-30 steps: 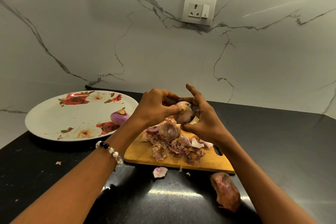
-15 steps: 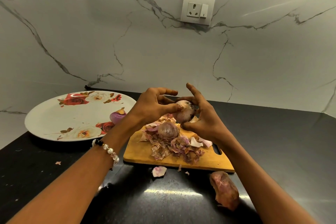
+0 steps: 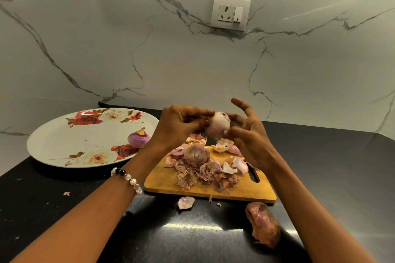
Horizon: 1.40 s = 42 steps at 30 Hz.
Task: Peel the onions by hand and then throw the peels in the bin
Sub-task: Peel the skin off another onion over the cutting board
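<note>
Black counter [image 3: 320, 166], hands [image 3: 213, 128] above board [image 3: 166, 181]

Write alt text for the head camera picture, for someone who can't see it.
Two hands hold an onion above a cutting board heaped with peels: the left hand pinches at its top, the right hand cradles it. One onion sits among the peels, another on a floral plate to the left, on a black counter.

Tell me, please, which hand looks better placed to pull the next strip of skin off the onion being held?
Probably the left hand: its fingertips pinch at the top of the onion, where skin would lift. The right hand cradles the onion from the side and below, so it seems better suited to steadying it.
</note>
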Each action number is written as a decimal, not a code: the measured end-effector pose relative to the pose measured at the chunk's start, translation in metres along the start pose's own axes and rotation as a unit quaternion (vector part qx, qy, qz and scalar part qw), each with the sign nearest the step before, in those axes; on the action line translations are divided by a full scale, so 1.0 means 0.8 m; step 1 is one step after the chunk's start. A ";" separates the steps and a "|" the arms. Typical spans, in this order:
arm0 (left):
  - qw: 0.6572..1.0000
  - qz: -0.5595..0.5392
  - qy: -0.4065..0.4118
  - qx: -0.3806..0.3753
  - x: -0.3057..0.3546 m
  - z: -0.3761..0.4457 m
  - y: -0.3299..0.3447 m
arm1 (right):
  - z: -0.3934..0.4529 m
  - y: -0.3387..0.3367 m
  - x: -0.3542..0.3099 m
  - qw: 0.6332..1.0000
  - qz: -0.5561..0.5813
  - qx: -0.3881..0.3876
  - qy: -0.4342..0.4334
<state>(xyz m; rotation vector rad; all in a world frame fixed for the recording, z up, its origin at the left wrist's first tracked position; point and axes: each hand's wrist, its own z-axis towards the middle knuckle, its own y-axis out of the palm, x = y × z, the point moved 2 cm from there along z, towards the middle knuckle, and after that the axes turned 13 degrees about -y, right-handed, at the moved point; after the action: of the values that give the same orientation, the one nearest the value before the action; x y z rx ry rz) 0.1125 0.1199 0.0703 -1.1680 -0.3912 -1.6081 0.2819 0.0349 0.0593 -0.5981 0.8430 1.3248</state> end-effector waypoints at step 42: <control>0.973 0.127 0.095 0.167 0.007 -0.011 0.011 | 0.000 0.013 0.003 0.990 0.116 0.075 0.039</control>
<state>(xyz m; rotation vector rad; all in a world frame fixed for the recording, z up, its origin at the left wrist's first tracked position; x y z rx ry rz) 0.1157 0.1069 0.0680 -0.7680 -0.3547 -1.3534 0.2716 0.0382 0.0588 -0.4454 1.0911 1.4398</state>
